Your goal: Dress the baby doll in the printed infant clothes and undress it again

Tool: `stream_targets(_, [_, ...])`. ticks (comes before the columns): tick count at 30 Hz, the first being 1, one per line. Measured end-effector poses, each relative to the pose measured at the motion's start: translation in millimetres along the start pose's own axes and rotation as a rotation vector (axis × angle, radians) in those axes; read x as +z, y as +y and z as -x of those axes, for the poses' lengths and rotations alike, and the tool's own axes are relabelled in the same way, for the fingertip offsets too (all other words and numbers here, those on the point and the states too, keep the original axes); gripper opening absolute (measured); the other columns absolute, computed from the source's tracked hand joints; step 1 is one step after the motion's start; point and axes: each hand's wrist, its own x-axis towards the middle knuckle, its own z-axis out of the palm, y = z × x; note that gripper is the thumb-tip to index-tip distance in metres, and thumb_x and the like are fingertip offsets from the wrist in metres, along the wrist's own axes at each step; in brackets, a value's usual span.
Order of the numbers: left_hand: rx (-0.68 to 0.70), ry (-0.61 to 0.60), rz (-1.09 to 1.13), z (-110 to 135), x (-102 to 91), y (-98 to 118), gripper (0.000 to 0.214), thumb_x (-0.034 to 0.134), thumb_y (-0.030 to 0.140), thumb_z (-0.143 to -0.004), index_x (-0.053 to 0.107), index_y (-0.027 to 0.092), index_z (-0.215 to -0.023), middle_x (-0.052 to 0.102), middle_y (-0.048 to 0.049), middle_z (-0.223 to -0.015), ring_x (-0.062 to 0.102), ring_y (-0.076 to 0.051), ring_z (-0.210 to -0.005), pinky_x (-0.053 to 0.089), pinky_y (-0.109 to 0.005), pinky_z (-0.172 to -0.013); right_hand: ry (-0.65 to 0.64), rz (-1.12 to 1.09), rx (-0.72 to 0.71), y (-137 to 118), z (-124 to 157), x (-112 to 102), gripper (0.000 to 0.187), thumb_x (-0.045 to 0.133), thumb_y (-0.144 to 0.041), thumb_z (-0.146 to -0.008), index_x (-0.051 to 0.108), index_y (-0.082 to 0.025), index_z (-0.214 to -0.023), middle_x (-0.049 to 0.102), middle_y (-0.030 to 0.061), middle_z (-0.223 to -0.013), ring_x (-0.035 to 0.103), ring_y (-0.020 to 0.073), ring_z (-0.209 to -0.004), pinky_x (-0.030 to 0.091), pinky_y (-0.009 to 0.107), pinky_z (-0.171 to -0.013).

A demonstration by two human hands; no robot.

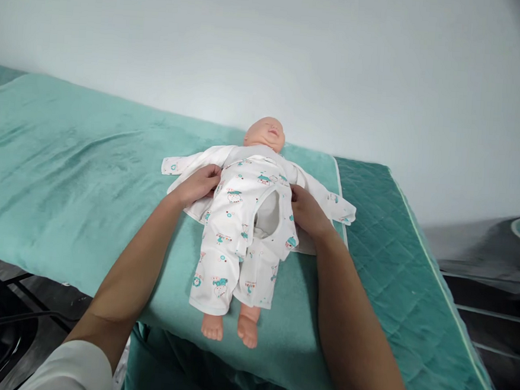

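A baby doll (268,131) lies on its back, head towards the wall and bare feet towards me. White baby trousers (232,217) with a teal and red print cover its legs and reach high over its belly; an oval opening shows at the crotch. Beneath them a white baby jacket (318,190) is spread wide, sleeves out to both sides. My left hand (202,184) is closed at the left edge of the trousers, fingertips partly tucked away. On the opposite edge my right hand (306,210) grips the trousers with curled fingers, mostly hidden.
A teal cover (88,165) lies over the bed, with a darker quilted pad (384,257) at the right. The white wall (270,53) stands right behind. A black chair-like object (2,319) is at the lower left, and dark slats (491,330) show at the right.
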Motion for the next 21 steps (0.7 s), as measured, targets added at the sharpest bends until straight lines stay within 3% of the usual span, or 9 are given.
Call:
stream_targets(4, [-0.053, 0.057, 0.167, -1, 3.3, 1, 0.006, 0.060, 0.017, -0.082, 0.054, 0.019, -0.081, 0.051, 0.0029, -0.073, 0.048, -0.009, -0.064, 0.041, -0.023, -0.061, -0.002, 0.067, -0.080, -1, 3, 2, 0.038, 0.075, -0.040, -0.074, 0.075, -0.020, -0.106, 0.079, 0.0088, -0.110, 0.069, 0.0291, -0.099, 0.052, 0.048, -0.098])
stream_targets(9, [-0.089, 0.069, 0.230, -2, 4.3, 1, 0.007, 0.060, 0.017, -0.081, 0.054, 0.019, -0.077, 0.053, 0.0011, -0.074, 0.052, -0.011, -0.066, 0.045, -0.025, -0.063, 0.154, 0.206, -0.125, 2, 6, 8, 0.022, 0.063, -0.035, -0.081, 0.077, -0.020, -0.091, 0.078, 0.0048, -0.093, 0.067, 0.0293, -0.097, 0.051, 0.047, -0.098])
stream_targets(16, [-0.075, 0.194, -0.106, -1, 6.3, 2, 0.015, 0.063, 0.030, -0.086, 0.053, 0.021, -0.079, 0.056, 0.0000, -0.073, 0.052, -0.014, -0.065, 0.043, -0.029, -0.062, 0.265, 0.258, -0.133, 4, 4, 13, 0.023, 0.056, -0.031, -0.083, 0.075, -0.021, -0.082, 0.073, 0.0041, -0.078, 0.065, 0.0277, -0.087, 0.051, 0.045, -0.093])
stream_targets(21, [0.120, 0.420, -0.429, -4, 9.1, 1, 0.016, 0.062, 0.031, -0.087, 0.055, 0.021, -0.078, 0.063, -0.0033, -0.078, 0.053, -0.018, -0.075, 0.041, -0.031, -0.070, 0.244, 0.275, -0.074, 2, 1, 10, 0.023, 0.058, -0.031, -0.082, 0.077, -0.019, -0.086, 0.077, 0.0073, -0.087, 0.066, 0.0281, -0.087, 0.051, 0.047, -0.091])
